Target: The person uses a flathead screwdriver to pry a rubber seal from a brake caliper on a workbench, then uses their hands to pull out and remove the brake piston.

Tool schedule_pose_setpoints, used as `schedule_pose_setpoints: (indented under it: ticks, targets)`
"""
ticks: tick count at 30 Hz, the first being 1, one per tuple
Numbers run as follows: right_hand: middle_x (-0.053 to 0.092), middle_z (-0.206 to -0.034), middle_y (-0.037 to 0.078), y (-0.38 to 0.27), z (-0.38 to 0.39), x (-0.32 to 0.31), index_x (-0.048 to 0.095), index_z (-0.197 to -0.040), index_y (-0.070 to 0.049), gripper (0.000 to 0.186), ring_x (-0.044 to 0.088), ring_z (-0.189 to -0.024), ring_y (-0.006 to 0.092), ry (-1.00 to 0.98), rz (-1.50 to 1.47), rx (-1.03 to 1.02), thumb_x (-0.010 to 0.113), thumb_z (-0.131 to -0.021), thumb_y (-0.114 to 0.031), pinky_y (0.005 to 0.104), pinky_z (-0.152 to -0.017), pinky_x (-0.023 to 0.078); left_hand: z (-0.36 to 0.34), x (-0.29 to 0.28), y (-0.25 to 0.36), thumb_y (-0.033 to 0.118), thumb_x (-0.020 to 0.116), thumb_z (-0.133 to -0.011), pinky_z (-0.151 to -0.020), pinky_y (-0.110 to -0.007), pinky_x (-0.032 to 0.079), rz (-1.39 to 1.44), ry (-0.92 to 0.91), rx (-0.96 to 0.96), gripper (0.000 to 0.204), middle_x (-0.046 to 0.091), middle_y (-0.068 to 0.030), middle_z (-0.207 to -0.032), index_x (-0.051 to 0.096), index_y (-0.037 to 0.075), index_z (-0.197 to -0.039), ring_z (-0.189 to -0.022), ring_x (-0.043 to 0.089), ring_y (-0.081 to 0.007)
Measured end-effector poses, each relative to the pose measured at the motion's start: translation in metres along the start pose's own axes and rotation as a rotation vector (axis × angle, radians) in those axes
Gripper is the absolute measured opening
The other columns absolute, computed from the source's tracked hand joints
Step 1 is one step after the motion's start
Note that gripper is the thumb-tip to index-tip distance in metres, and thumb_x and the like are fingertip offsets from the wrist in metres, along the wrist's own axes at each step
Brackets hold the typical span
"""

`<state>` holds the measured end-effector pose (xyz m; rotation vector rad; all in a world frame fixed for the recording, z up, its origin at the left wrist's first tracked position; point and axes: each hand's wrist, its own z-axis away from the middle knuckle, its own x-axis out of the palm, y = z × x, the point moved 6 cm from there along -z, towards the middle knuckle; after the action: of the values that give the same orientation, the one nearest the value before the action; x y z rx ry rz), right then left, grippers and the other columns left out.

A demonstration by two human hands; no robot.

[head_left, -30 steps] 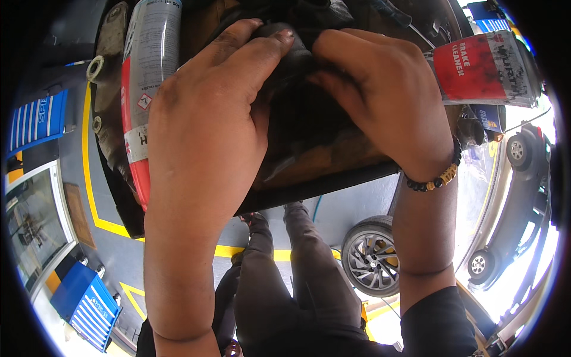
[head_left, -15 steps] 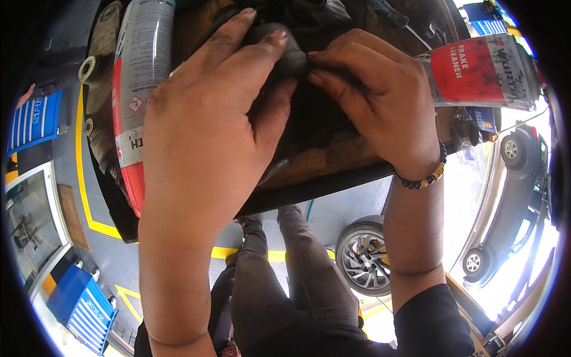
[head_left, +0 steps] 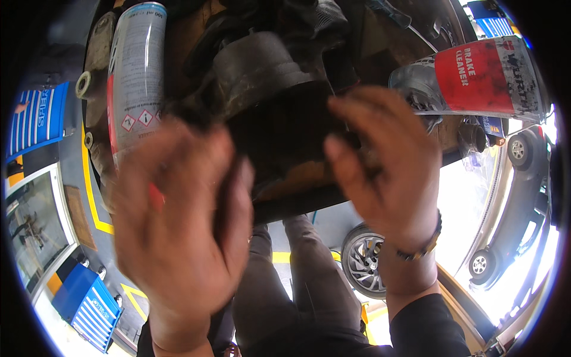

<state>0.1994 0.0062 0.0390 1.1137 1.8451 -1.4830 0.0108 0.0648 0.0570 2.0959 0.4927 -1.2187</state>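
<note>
A dark grey cylindrical metal part (head_left: 253,62) lies among black pieces on the dark bench (head_left: 303,178). My left hand (head_left: 178,220) is lower left of it, off the part, blurred, fingers partly curled; whether they hold anything is unclear. My right hand (head_left: 389,169) is lower right of the part, its thumb and fingers apart with nothing visible between them. A grey-and-red spray can (head_left: 135,65) lies at left, partly behind my left hand; a second red-and-grey can (head_left: 476,74) lies on its side at right, just above my right hand.
Metal brackets (head_left: 100,47) line the bench's left end; a screwdriver (head_left: 397,16) lies at the back. Around are blue tool cabinets (head_left: 89,303), a loose wheel (head_left: 364,262), a car (head_left: 523,202) and another person's hand (head_left: 21,107) at far left. My legs show below the bench.
Both my hands have come off the metal part, moving down toward me and apart, uncovering the part. The thumb and fingers of my right hand have spread from their pinch.
</note>
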Motion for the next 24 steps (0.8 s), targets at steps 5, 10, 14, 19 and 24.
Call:
schedule_pose_setpoints:
  ticks: [5,10,14,19,24]
  targets:
    - [0.059,-0.125,0.023,-0.027,0.028,0.015,0.07,-0.128,-0.008,0.053,0.061,-0.112,0.0412,-0.09,0.191,-0.022,0.08,-0.084,-0.034,0.0495,-0.094,0.05,0.035,-0.002,0.019,0.014,0.077,-0.087,-0.084,-0.042,0.052,0.001,-0.206,-0.035,0.022,0.068,-0.0123,-0.103,0.074,0.004,-0.107,-0.102,0.066,-0.0283]
    - [0.052,-0.12,0.019,-0.029,0.013,0.02,0.067,-0.137,-0.021,0.067,0.053,-0.114,0.0378,-0.265,0.313,0.073,0.083,-0.076,-0.044,0.0475,-0.097,0.046,0.0,-0.007,-0.013,0.013,0.081,-0.084,-0.093,-0.047,0.052,-0.309,0.019,-0.037,0.04,0.071,-0.014,-0.115,0.07,0.005,-0.122,-0.11,0.067,-0.035]
    - [0.055,-0.112,0.014,-0.023,-0.01,0.029,0.067,-0.133,-0.015,0.073,0.056,-0.108,0.034,-0.367,0.301,0.036,0.085,-0.071,-0.05,0.0454,-0.091,0.048,-0.031,0.022,-0.019,0.009,0.082,-0.081,-0.097,-0.046,0.053,-0.234,-0.204,-0.199,0.059,0.071,-0.0155,-0.125,0.063,0.008,-0.137,-0.117,0.067,-0.0373]
    - [0.058,-0.106,0.009,-0.021,-0.02,0.036,0.068,-0.125,-0.01,0.071,0.059,-0.105,0.0297,-0.399,0.326,-0.027,0.086,-0.068,-0.05,0.0418,-0.087,0.049,-0.035,0.038,-0.028,0.008,0.08,-0.081,-0.101,-0.047,0.052,-0.165,-0.229,-0.249,0.072,0.069,-0.0173,-0.13,0.053,0.012,-0.148,-0.116,0.068,-0.0385]
    - [0.064,-0.1,0.008,-0.021,-0.019,0.041,0.072,-0.11,-0.005,0.044,0.064,-0.101,0.0241,-0.389,0.413,-0.096,0.078,-0.076,-0.031,0.0343,-0.074,0.051,-0.033,0.045,-0.027,0.01,0.079,-0.082,-0.103,-0.048,0.05,-0.223,-0.254,-0.214,0.075,0.068,-0.0181,-0.131,0.049,0.011,-0.15,-0.116,0.068,-0.0391]
